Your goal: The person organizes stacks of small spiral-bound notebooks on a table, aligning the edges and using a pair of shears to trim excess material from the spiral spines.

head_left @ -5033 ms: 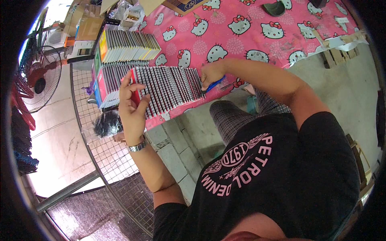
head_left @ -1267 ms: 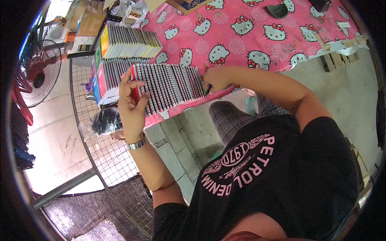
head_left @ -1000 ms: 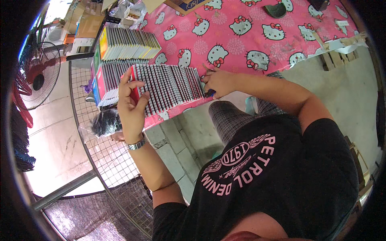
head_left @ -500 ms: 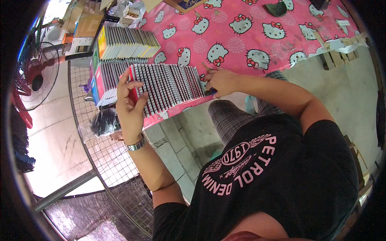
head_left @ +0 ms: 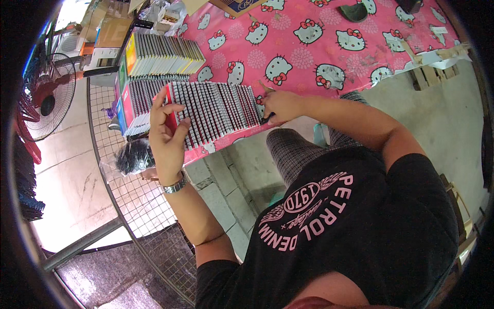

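A long row of spiral notebooks [head_left: 216, 110] stands on the pink table, their bindings facing up and a red cover at the left end. My left hand [head_left: 169, 129] grips that left end, its bent fingers and thumb against the red cover and the nearest bindings. At the opposite end, my right hand [head_left: 282, 107] is closed just beside the last notebooks. Something small and dark shows under its fingertips, too hidden to name. Behind my left hand, more spiral notebooks [head_left: 164, 54] are stacked in rows, with yellow, green, pink and blue covers at their ends.
The pink cat-patterned tablecloth [head_left: 303, 56] covers the table. A dark green curved object [head_left: 353, 12] lies at its far side. Left of the table are a wire mesh panel [head_left: 139, 206], a standing fan [head_left: 49, 100] and a black plastic-wrapped bundle [head_left: 135, 157].
My right hand has shifted slightly and its fingers have curled in more at the row's right end. My left hand and the notebooks have stayed about where they were.
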`<state>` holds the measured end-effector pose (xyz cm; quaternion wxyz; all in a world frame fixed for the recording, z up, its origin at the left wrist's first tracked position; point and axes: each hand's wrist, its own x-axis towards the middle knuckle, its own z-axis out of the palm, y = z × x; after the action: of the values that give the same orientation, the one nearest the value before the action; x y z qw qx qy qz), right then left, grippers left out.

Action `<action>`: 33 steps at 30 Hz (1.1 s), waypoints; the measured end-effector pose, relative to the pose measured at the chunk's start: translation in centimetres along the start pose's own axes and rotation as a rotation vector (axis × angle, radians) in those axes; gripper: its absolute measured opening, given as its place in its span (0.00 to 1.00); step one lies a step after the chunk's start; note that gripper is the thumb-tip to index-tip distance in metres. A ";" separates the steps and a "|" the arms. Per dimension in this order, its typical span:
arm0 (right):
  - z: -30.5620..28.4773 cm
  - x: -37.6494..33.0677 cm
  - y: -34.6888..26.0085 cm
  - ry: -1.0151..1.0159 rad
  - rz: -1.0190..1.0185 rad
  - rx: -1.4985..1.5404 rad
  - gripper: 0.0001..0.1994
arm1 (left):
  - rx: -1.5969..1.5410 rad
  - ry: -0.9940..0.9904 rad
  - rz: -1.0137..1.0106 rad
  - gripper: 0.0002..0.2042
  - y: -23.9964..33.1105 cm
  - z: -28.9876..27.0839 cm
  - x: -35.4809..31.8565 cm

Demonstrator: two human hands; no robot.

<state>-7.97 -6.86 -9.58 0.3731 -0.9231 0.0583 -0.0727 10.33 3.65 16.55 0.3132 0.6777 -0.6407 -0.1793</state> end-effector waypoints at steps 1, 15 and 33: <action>-0.5 0.9 0.1 -0.071 0.006 0.014 0.15 | 0.019 -0.003 0.005 0.16 0.0 0.0 0.0; -1.3 0.4 0.4 0.061 -0.057 -0.058 0.14 | -0.011 -0.007 -0.003 0.15 0.0 -0.1 0.1; -4.4 0.4 -2.0 -0.151 0.116 -0.317 0.19 | -0.488 1.108 -0.037 0.15 -0.3 4.1 -6.4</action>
<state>-8.24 -8.46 -5.00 0.2297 -0.9683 0.0940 0.0288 7.16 9.17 12.33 0.7435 0.5899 -0.3106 0.0531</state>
